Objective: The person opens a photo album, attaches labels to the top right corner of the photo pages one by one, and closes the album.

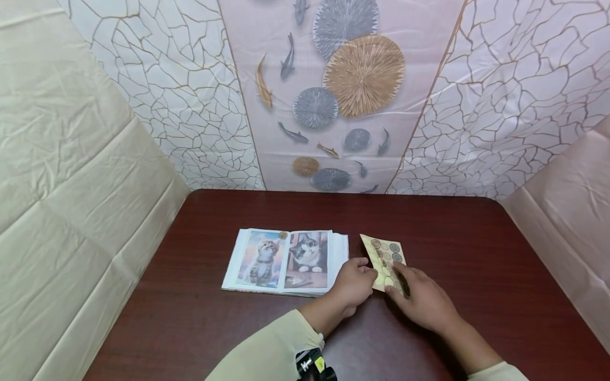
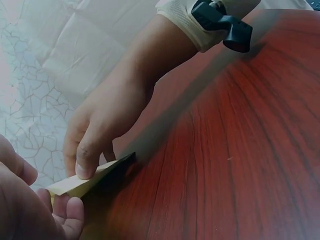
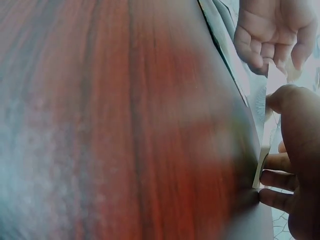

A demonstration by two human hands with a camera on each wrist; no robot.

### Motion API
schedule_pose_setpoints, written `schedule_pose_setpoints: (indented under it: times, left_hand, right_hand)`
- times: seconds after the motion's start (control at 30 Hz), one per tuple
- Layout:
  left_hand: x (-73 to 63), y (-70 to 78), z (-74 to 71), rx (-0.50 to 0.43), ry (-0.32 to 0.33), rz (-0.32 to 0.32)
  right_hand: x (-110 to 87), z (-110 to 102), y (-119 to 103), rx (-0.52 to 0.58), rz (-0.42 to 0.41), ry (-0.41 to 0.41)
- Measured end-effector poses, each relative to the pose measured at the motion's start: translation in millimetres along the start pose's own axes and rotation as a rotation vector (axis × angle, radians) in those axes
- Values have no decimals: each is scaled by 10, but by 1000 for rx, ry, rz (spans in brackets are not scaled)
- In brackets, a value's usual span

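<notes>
A yellowish sheet of round stickers (image 1: 388, 254) is held tilted above the dark table, between both hands. My left hand (image 1: 353, 283) pinches its left edge with the fingertips. At its near right side, my right hand (image 1: 426, 299) grips it with the thumb in front and the fingers along the edge. In the left wrist view the sheet (image 2: 90, 181) is seen nearly edge-on, with the right thumb on top. From the right wrist, the right fingers (image 3: 277, 180) show against the sheet's edge. To the left lies an open album (image 1: 339, 259) with kitten pictures.
A small round brown sticker (image 1: 283, 235) sits at the top corner of the album's left page. The dark wooden table (image 1: 190, 328) ends at a patterned cloth backdrop (image 1: 329, 159). Pale cloth (image 1: 86, 185) hangs along both sides.
</notes>
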State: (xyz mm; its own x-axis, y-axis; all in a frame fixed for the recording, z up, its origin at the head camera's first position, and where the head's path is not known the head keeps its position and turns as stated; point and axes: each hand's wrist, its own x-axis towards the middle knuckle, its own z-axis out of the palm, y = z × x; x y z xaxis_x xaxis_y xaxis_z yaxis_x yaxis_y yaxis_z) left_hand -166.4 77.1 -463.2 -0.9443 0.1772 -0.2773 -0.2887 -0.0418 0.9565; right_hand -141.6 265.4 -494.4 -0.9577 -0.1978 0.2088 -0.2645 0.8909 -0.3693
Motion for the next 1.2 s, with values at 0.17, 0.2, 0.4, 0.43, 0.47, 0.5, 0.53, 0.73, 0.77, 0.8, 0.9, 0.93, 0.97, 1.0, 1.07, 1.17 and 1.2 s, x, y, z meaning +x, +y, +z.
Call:
schedule_pose_setpoints:
  times: [0.17,0.2,0.4,0.43,0.47,0.5,0.53,0.73,0.77,0.8,0.9,0.93,0.97,1.0,1.07,1.17,1.2]
  left_hand:
    - [57,-4,72,-18,18,-8]
    - [68,-10,85,-25,19,-8]
    - [103,-33,118,-76,8,-7]
    - [106,-36,117,-76,5,-6]
    - [110,-42,117,-70,2,-4]
    - [115,-48,119,-66,3,-1]
    - [119,-55,118,-61,3,2]
    - [142,-99,115,-58,19,0]
    - [144,-105,113,-61,25,-5]
    - [144,-110,112,-65,30,-9]
    - [144,-126,104,-79,32,-20]
    - [142,-130,104,-87,32,-24]
    - [139,-130,103,-92,30,-26]
    - [134,-129,103,-99,30,-27]
    - [124,-124,103,-115,29,-30]
    - [107,-115,104,-124,26,-23]
    - [102,-114,106,-128,28,-19]
  right_hand:
    - [-11,-6,1,6,5,1]
    - [-14,-5,2,6,4,3]
    - [-22,2,8,1,-11,26]
    - [-23,3,9,0,-13,28]
    - [-24,1,6,0,-14,30]
    - [-26,0,6,0,-15,30]
    - [-28,-3,3,-1,-16,29]
    - [-33,-26,-4,0,0,8]
    - [-28,-31,-3,3,4,5]
    - [-23,-38,-4,6,6,6]
    - [5,-66,-12,24,5,32]
    - [20,-80,-17,28,3,48]
    - [35,-97,-24,35,1,64]
    - [54,-114,-33,39,2,80]
    - [94,-146,-57,47,5,106]
    - [156,-165,-84,55,3,133]
    - [175,-166,-90,59,3,139]
